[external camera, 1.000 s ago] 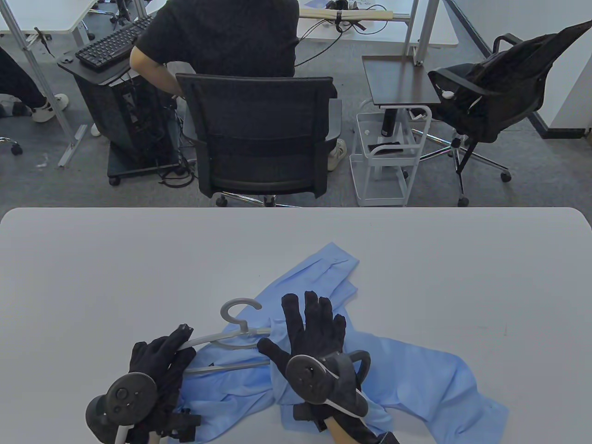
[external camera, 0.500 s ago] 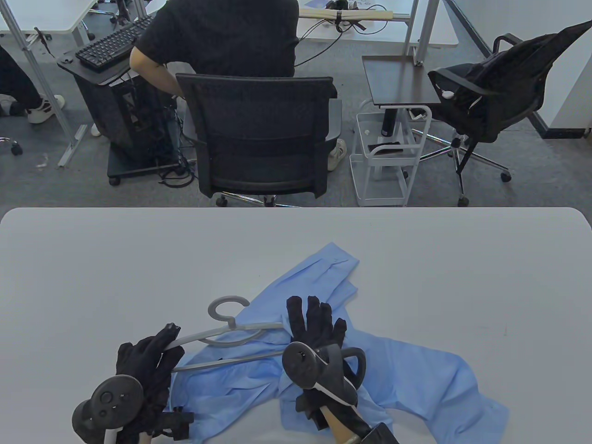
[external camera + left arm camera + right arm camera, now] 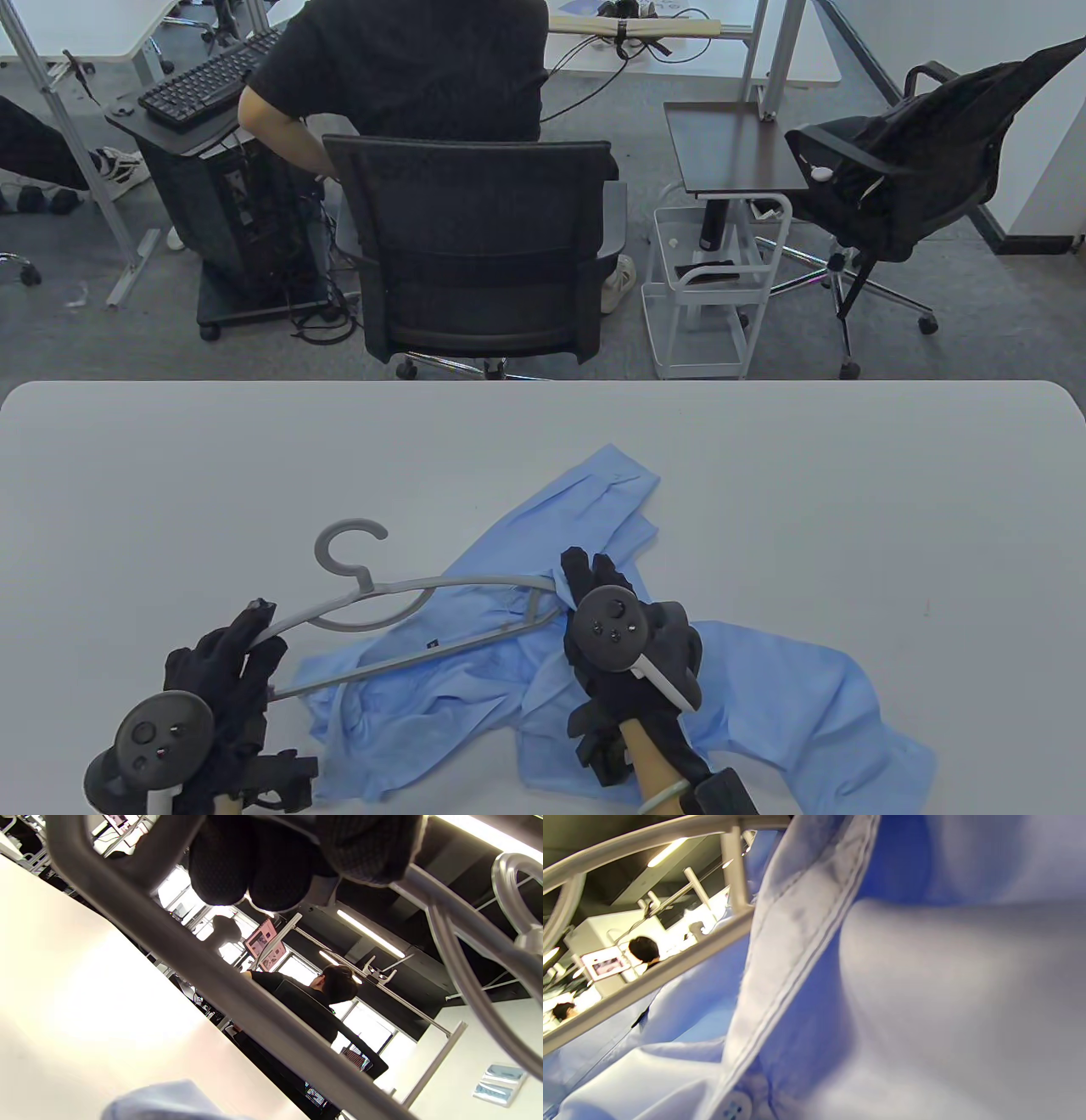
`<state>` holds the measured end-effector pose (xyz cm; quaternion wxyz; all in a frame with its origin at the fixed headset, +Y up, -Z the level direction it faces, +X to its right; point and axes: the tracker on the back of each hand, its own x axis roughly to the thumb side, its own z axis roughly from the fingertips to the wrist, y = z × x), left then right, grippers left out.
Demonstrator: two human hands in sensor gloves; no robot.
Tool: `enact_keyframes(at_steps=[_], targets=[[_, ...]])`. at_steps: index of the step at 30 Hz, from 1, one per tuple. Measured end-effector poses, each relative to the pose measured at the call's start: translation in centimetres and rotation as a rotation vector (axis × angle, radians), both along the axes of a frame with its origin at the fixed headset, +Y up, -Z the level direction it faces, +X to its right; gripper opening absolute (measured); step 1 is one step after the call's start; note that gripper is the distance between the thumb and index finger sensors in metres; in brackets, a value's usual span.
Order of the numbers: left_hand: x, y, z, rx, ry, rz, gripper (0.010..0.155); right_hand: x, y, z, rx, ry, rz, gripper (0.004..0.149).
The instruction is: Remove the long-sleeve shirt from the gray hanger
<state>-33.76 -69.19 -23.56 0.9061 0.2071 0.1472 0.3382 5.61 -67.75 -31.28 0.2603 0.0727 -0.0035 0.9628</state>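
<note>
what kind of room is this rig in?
Looks like an open-plan office or lab: a white table for the work, a person seated in an office chair at a desk with a keyboard, and gray carpet.

1. Our left hand (image 3: pixel 222 679) comes in at the bottom left, its fingers closed around the end of the gray hanger (image 3: pixel 407 607), index finger stretched along the bar.
2. Our right hand (image 3: pixel 615 654) is at the centre-right, palm down, fingers curled and pressing on the long-sleeve shirt (image 3: pixel 747 688) beside the hanger's other end.
3. Our bare right wrist shows under the glove.
</note>
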Motion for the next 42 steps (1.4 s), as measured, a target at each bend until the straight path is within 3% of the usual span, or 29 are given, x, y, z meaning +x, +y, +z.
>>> enact_keyframes(at_steps=[4,11,13,21,27,33,39,42], targets=[[-1.0,-0.3,0.2,0.001,0.028,0.056,0.049,0.3,0.0,0.3,0.105,-0.115,-0.02,0.054],[-2.5,-0.9,0.8,0.037,0.075,0.2,0.05,0.2,0.1,0.7,0.174,-0.161,0.017,0.054],[-2.5,-0.9,0.8,0.034,0.084,0.214,0.05,-0.3,0.1,0.9,0.201,-0.14,0.029,0.054],[-2.2,-1.7,0.4,-0.047,0.062,0.303,0.05,-6.5,0.5,4.0,0.447,0.074,0.378,0.053],[-2.0,-2.2,0.1,-0.075,0.069,0.332,0.051,-10.3,-1.7,5.9,0.478,0.278,0.527,0.054],[-1.9,-2.6,-0.1,-0.113,0.087,0.288,0.051,-12.5,-5.2,6.6,0.39,0.512,0.688,0.058],[-2.2,-3.8,-0.3,-0.222,0.121,0.344,0.052,-13.0,-7.8,5.9,0.109,0.66,0.716,0.063],[-2.3,-4.5,-0.6,-0.29,0.121,0.356,0.053,-12.8,-8.2,5.6,0.041,0.676,0.688,0.063]])
